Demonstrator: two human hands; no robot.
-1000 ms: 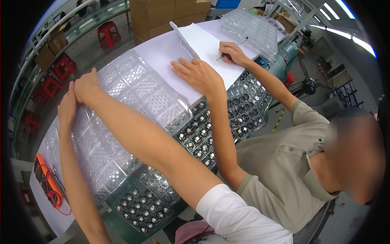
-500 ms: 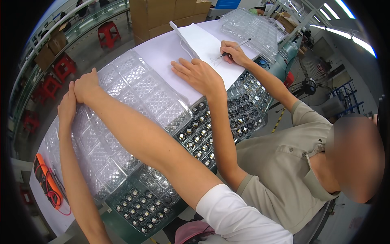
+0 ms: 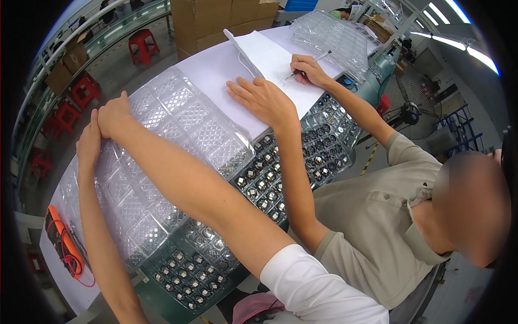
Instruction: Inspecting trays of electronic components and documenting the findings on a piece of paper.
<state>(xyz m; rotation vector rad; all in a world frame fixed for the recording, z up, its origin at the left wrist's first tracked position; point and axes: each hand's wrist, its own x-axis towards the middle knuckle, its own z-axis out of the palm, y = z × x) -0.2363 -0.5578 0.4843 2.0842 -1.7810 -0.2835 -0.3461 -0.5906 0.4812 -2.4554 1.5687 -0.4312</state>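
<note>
Clear plastic under both hands — the left hand [image 3: 89, 144] lies flat along the far left edge of the clear blister tray [image 3: 162, 156], fingers straight and together, gripping nothing. The right hand [image 3: 114, 114] sits just beside it at the same far edge, fingers curled over the rim of the tray; whether it pinches the tray, I cannot tell. The tray lies across the counter [image 3: 208, 67], covering most of a dark tray of small round metal parts [image 3: 189, 270] that shows at its near and right sides. Left of the clear tray, an orange meter with red leads [image 3: 62, 243] lies on the counter. Right of it, a co-worker's hand [image 3: 264, 100] presses flat on white paper [image 3: 264, 56] — their other hand [image 3: 307, 69] holds a pen. Beyond the paper, more clear trays [image 3: 334, 35] are stacked.
</note>
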